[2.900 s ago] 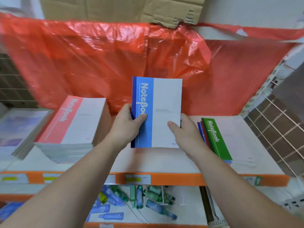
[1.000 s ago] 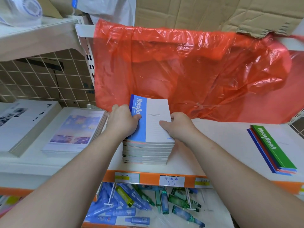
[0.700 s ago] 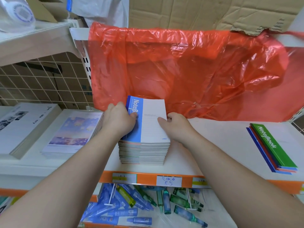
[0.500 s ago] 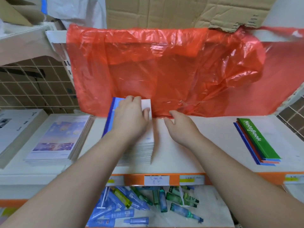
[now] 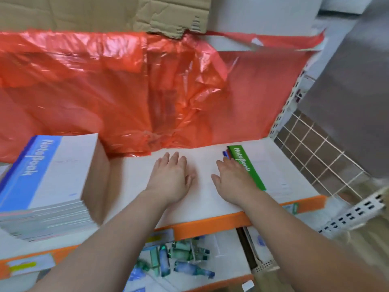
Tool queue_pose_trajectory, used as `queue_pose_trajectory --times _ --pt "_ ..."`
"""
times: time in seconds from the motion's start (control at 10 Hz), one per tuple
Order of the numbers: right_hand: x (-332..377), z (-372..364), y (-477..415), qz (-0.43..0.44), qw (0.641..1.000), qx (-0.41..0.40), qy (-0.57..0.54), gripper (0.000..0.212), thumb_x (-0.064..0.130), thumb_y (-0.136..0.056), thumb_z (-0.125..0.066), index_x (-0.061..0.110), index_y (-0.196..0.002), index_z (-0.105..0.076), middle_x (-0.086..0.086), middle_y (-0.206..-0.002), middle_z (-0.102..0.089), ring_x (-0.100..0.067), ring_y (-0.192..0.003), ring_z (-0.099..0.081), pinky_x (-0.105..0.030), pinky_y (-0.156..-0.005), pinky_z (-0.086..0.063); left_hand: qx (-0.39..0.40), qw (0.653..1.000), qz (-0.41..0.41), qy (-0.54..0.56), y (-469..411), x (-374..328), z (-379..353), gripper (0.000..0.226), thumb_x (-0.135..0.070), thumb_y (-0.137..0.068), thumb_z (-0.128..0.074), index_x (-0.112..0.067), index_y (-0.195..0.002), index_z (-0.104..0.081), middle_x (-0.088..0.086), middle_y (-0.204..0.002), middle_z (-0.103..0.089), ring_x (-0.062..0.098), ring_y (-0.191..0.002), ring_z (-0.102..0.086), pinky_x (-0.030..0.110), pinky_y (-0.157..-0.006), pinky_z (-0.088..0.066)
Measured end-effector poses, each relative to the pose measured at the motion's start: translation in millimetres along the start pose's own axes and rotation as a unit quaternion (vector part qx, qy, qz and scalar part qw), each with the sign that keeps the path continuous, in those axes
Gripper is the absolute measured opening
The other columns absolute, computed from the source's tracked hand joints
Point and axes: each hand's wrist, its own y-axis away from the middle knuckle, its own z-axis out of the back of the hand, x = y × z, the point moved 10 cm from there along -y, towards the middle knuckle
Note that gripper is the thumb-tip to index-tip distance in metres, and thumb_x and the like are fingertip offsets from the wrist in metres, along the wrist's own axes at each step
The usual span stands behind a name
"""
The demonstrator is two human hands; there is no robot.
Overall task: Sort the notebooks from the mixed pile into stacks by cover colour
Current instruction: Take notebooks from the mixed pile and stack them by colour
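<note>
Rightward, green notebook [image 5: 251, 173] flat, spine front-to-back, right hand [image 5: 232, 180] at its edge.

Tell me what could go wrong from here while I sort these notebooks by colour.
One: your right hand reaches the green notebook, which tops a thin pile with blue and red edges fanned out beneath. Sliding it off may drag those along. Two: the tall stack topped by a blue cover stands near the front edge of the shelf. A knock from an elbow could spill it.
</note>
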Motion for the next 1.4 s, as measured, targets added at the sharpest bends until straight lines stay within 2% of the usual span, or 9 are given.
queue_pose_trajectory --times 0.4,0.6,0.8,0.9,1.0,1.1,1.2,1.3,1.4 --pt "-61 -17 -3 -0.041 0.999 0.016 -0.002 0.054 0.042 -0.101 -0.033 0.013 -0.146 -0.033 -0.010 -0.150 -0.035 -0.030 -0.138 -0.031 -0.043 -0.114 -0.028 0.051 0.998 -0.006 0.028 -28 -49 -32 0.066 -0.051 -0.101 -0.033 -0.014 -0.154 -0.021 0.010 -0.163 -0.018 0.034 -0.150 -0.013 0.044 -0.122 -0.014" --pt "-85 -34 1 -0.150 0.986 0.063 0.029 0.047 0.027 -0.099 -0.042 0.003 -0.140 -0.035 -0.025 -0.148 -0.033 -0.042 -0.137 -0.029 -0.050 -0.108 -0.037 0.045 0.998 -0.013 0.036 -35 -45 -34 0.066 -0.051 -0.101 -0.033 -0.014 -0.155 -0.021 0.010 -0.163 -0.018 0.034 -0.150 -0.013 0.044 -0.122 -0.014" --pt "-80 -25 -2 -0.150 0.986 0.057 0.040 0.044 0.008 -0.087 -0.064 0.003 -0.128 -0.048 -0.015 -0.123 -0.057 -0.028 -0.110 -0.055 -0.035 -0.081 -0.049 0.054 0.998 -0.008 0.036 -36 -29 -46 0.064 -0.049 -0.101 -0.034 -0.013 -0.153 -0.022 0.011 -0.163 -0.019 0.034 -0.150 -0.014 0.043 -0.122 -0.013" --pt "-73 -11 -1 -0.141 0.989 0.037 0.035 0.034 0.008 -0.093 -0.056 0.004 -0.126 -0.050 -0.014 -0.120 -0.061 -0.030 -0.104 -0.061 -0.037 -0.080 -0.052 0.049 0.997 -0.009 0.054 -37 -26 -49 0.058 -0.047 -0.100 -0.037 -0.011 -0.146 -0.036 0.013 -0.156 -0.033 0.035 -0.146 -0.025 0.042 -0.120 -0.021" --pt "-51 12 0 -0.109 0.993 -0.032 0.015 0.027 0.013 -0.097 -0.044 0.004 -0.121 -0.053 -0.016 -0.108 -0.065 -0.034 -0.094 -0.064 -0.037 -0.069 -0.048 -0.006 0.980 0.036 0.197 -40 -19 -39 0.032 -0.043 -0.099 -0.042 -0.013 -0.100 -0.055 0.012 -0.113 -0.061 0.036 -0.113 -0.056 0.039 -0.093 -0.045" --pt "-12 24 7 -0.042 0.995 -0.078 -0.036 0.029 0.021 -0.100 -0.038 0.009 -0.120 -0.054 -0.016 -0.098 -0.065 -0.036 -0.089 -0.062 -0.035 -0.062 -0.036 0.026 0.875 0.126 0.466 -40 -13 -44 0.046 -0.048 -0.098 -0.047 -0.005 -0.104 -0.060 0.012 -0.099 -0.069 0.034 -0.092 -0.066 0.044 -0.085 -0.053" --pt "28 22 17 0.072 0.987 -0.082 -0.117 0.028 0.026 -0.099 -0.040 0.014 -0.120 -0.055 -0.010 -0.096 -0.066 -0.031 -0.086 -0.061 -0.037 -0.063 -0.043 0.076 0.695 0.195 0.688 -32 -24 -57 0.031 -0.033 -0.099 -0.056 -0.004 -0.107 -0.057 0.013 -0.088 -0.070 0.023 -0.064 -0.070 0.038 -0.057 -0.059" --pt "31 10 16 0.101 0.985 -0.055 -0.131 0.026 0.026 -0.100 -0.039 0.013 -0.117 -0.056 -0.007 -0.099 -0.065 -0.027 -0.089 -0.060 -0.041 -0.071 -0.049 0.042 0.703 0.232 0.671 -27 -13 -58 0.016 -0.004 -0.099 -0.051 -0.007 -0.115 -0.052 0.015 -0.099 -0.068 0.019 -0.061 -0.063 0.019 -0.038 -0.044" --pt "-16 -1 3 -0.006 0.997 -0.060 -0.055 0.031 0.024 -0.102 -0.039 0.008 -0.125 -0.050 -0.011 -0.121 -0.057 -0.028 -0.114 -0.053 -0.040 -0.091 -0.049 0.021 0.750 0.234 0.618 -28 5 -61 0.024 -0.002 -0.096 -0.046 -0.013 -0.117 -0.051 0.010 -0.107 -0.067 0.023 -0.074 -0.063 0.019 -0.036 -0.038"
